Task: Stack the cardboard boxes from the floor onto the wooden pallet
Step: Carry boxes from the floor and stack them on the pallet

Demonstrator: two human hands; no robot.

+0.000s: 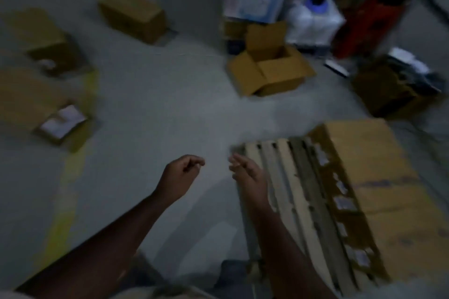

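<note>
empty hands (181, 173) (247, 173) beside slatted wooden pallet (286, 182), boxy cardboard (374, 177) atop.

A single head-worn wide-angle camera looked forward and steeply down from standing height. The wooden pallet (286, 189) lay right of the fingers (237, 162), the floor (158, 109) beyond them.

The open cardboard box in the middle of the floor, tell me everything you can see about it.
The open cardboard box is plain brown cardboard, sitting upright on the grey floor, beyond both hands and in front of the wrapped white packages. Its top flaps are unfolded: one stands up at the back, others splay outward. No contents show inside. Neither hand touches it. The picture is blurred, so no print or tape shows.
</note>
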